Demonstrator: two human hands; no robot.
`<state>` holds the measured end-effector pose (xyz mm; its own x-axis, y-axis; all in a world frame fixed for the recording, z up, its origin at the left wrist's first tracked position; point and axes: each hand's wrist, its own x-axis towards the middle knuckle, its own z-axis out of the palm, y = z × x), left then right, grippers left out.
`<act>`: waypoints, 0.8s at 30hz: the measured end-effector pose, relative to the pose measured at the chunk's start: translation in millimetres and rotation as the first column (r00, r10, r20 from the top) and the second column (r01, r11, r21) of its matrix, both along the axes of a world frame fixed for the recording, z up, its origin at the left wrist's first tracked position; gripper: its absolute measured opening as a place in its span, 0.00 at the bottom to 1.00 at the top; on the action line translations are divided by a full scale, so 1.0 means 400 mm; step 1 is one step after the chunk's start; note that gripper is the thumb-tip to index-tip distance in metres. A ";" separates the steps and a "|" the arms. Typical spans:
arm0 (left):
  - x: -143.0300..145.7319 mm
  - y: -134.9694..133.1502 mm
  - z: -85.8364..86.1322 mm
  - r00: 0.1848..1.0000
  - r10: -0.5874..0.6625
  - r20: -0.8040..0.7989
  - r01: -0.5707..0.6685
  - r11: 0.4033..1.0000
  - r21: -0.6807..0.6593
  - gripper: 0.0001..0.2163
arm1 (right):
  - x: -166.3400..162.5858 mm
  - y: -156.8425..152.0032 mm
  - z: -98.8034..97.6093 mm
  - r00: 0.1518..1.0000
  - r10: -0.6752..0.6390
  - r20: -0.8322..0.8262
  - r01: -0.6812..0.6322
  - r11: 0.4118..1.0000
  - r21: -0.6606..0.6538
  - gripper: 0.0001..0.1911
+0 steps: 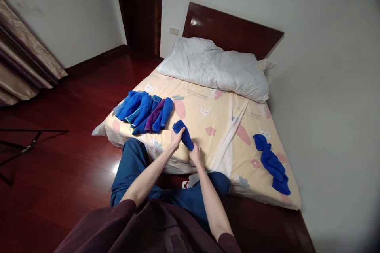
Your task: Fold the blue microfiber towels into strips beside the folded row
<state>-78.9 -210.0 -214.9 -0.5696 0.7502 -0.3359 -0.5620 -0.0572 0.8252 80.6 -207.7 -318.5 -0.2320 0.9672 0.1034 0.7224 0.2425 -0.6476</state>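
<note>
A blue cloth roll [186,139] is grasped by the left hand [176,138] near its far end and by the right hand [195,154] at its near end, above the bed's front edge. The bed is covered by a cream sheet [204,130], printed with carrots and lettering too small to be read. A row of cloths [142,112], mostly blue, is laid to the left; a twisted blue cloth [271,162] is separated from the roll by a broad stretch of sheet. The headboard [231,27] is fronted by a grey quilt [213,67]; dark-red floor [89,126] is seen leftward.
</note>
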 end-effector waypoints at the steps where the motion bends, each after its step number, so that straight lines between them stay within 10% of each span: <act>1: -0.017 0.007 0.024 0.997 -0.033 -0.075 0.037 0.998 0.043 0.15 | -0.026 0.003 0.012 1.000 0.000 -0.030 0.000 1.000 -0.022 0.25; 8: -0.157 0.022 0.142 0.912 -0.235 -0.335 0.312 0.930 0.196 0.14 | -0.232 0.022 0.067 0.967 0.000 -0.255 -0.025 0.995 -0.096 0.15; 16: -0.295 0.042 0.180 0.869 -0.105 -0.483 0.157 0.985 0.069 0.12 | -0.430 0.037 0.083 0.922 -0.010 -0.387 -0.020 0.997 -0.075 0.09; 24: -0.328 0.039 0.209 0.653 -0.133 -0.746 0.211 0.978 0.010 0.12 | -0.533 0.058 0.138 0.883 0.053 -0.467 -0.110 0.989 -0.097 0.12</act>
<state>-209.9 -194.4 -131.5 -0.4582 0.8640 0.2088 0.2215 -0.1165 0.9682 -132.7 -184.7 -263.3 -0.2643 0.9586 0.1057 0.3150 0.1894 -0.9300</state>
